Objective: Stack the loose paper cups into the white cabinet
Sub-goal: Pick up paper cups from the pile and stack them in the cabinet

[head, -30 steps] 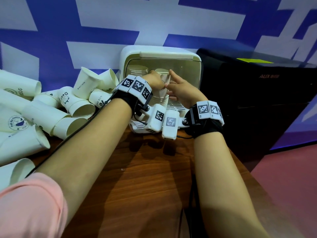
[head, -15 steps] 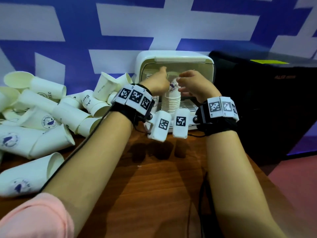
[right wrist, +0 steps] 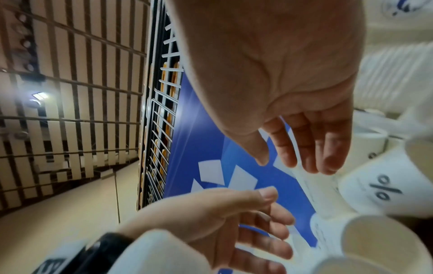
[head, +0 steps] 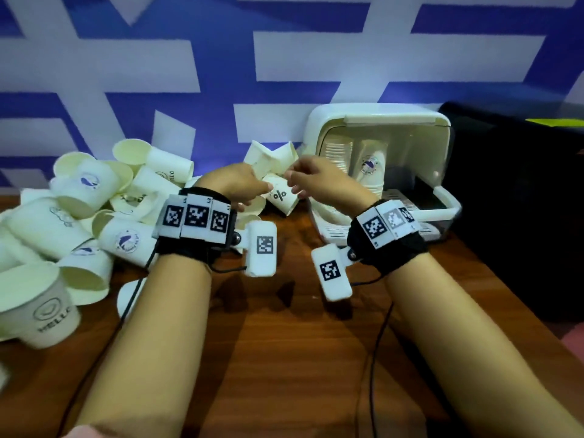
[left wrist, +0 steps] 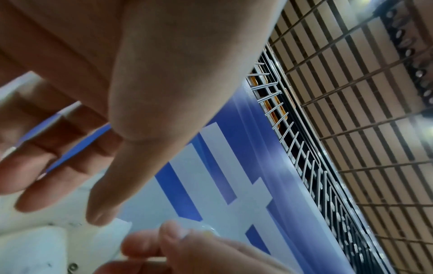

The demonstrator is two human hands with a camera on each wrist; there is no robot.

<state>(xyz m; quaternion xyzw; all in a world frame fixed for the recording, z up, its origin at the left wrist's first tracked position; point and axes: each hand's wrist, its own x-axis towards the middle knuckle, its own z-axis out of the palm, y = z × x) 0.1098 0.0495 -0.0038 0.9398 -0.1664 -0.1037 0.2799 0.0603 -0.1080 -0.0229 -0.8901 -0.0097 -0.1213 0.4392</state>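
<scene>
Both hands hover just left of the white cabinet [head: 379,147], above the wooden table [head: 284,358]. The left hand [head: 234,184] has its fingers [right wrist: 264,239] spread and loosely extended, holding nothing. The right hand [head: 319,181] likewise has relaxed, slightly bent fingers [right wrist: 316,148], empty. A cup marked with a percent sign [head: 281,197] lies on its side between the hands. Two cup stacks [head: 357,162] stand inside the cabinet. The loose cup pile [head: 104,203] lies farther left of the cabinet.

- Dim, bluish indoor light; soft shadows of the forearms fall on the wooden table [head: 284,358].
- Ceiling lamp [right wrist: 38,96] glares; wrist views blur.
- Wide-angle bending distorts the edges.
</scene>
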